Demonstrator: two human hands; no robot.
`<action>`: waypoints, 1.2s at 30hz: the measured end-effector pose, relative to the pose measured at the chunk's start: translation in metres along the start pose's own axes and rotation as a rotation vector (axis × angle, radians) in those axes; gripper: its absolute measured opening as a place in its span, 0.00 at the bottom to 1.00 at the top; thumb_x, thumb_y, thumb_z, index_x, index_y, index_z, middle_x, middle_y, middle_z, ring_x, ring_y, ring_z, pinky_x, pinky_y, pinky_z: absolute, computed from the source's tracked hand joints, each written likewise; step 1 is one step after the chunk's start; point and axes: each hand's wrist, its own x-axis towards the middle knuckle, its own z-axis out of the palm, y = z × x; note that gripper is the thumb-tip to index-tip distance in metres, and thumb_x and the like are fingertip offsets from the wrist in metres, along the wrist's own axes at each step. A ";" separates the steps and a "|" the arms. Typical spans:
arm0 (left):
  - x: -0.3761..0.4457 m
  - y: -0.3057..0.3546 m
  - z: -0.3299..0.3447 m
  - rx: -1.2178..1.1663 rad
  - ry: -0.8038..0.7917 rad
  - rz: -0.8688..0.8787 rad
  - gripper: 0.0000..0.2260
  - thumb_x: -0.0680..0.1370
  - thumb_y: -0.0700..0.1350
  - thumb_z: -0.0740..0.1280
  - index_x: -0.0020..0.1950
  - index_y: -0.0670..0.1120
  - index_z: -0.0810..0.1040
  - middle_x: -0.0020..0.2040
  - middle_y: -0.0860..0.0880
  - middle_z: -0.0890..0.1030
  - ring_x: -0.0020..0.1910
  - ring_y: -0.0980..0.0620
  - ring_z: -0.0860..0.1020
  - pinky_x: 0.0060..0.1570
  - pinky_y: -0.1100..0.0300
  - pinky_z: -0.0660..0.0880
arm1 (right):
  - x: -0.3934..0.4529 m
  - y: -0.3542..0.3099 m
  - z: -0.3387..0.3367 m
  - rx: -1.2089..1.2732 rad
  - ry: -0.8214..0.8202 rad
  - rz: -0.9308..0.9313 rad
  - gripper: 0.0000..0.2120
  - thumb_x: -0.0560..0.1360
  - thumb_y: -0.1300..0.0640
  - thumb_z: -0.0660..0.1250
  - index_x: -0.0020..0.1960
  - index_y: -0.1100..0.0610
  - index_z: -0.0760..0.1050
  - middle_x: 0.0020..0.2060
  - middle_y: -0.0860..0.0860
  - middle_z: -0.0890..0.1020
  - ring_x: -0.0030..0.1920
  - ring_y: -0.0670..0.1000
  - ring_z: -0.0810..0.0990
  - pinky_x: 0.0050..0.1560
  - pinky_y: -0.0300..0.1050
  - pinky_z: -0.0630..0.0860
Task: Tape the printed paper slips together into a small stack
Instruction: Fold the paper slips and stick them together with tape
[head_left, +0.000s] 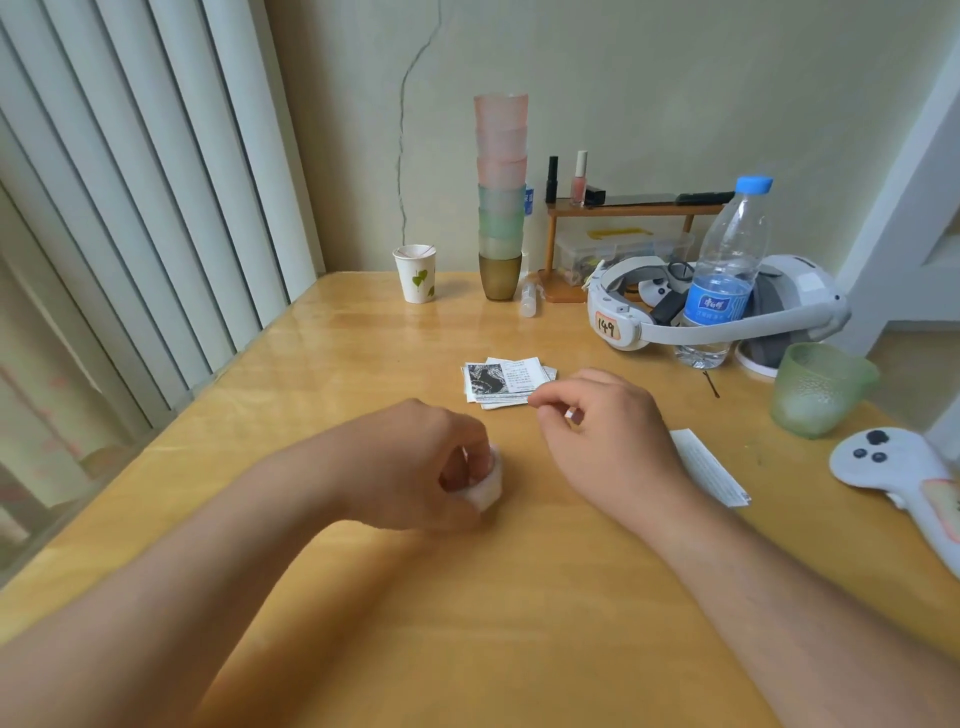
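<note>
Wooden table, head view, two bare forearms coming in from 7 and 5 o'clock. Left hand just below centre, fingers curled down round a white tape roll, roll resting on the tabletop. Right hand at 3 o'clock of the left one, thumb and forefinger pinched on a small whitish bit, likely tape; too small to tell for sure. Loose white printed sheet flat on the table at 3 o'clock of the right hand, partly under the wrist. Printed paper slips in a loose, fanned pile at 12 o'clock of the hands, just beyond the right fingertips, not touched; top slip with a dark picture and columns of text. White game controller at the right edge, 3 o'clock. Green textured glass at 2 o'clock, upright. Behind it, white headset with a "149" label, clear water bottle with blue cap standing inside its strap loop. Farther back at 12 o'clock, tall tower of stacked coloured cups, paper cup with leaf print to its left. Small wooden shelf against the wall at 1 o'clock, nail polish bottle on top, clear plastic box beneath. Vertical blinds from 9 to 11 o'clock.
</note>
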 end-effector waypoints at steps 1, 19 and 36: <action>0.002 0.000 -0.004 -0.093 0.032 -0.007 0.12 0.73 0.63 0.70 0.46 0.56 0.79 0.41 0.58 0.84 0.40 0.58 0.80 0.42 0.66 0.77 | -0.001 0.000 -0.003 0.044 0.025 -0.022 0.09 0.76 0.58 0.70 0.48 0.47 0.86 0.42 0.41 0.81 0.44 0.44 0.76 0.54 0.48 0.77; 0.015 0.000 0.031 -0.917 0.379 -0.029 0.08 0.72 0.39 0.77 0.49 0.48 0.85 0.46 0.43 0.86 0.38 0.52 0.80 0.40 0.58 0.76 | -0.010 0.002 -0.017 0.290 -0.019 -0.096 0.09 0.74 0.60 0.72 0.48 0.48 0.86 0.47 0.41 0.84 0.45 0.47 0.83 0.47 0.46 0.82; 0.013 0.014 0.051 -0.645 0.578 0.007 0.12 0.71 0.41 0.79 0.43 0.51 0.77 0.36 0.49 0.81 0.33 0.56 0.74 0.33 0.65 0.71 | -0.012 -0.004 -0.015 0.350 -0.106 0.090 0.06 0.71 0.57 0.78 0.44 0.47 0.84 0.40 0.42 0.85 0.43 0.43 0.84 0.45 0.39 0.80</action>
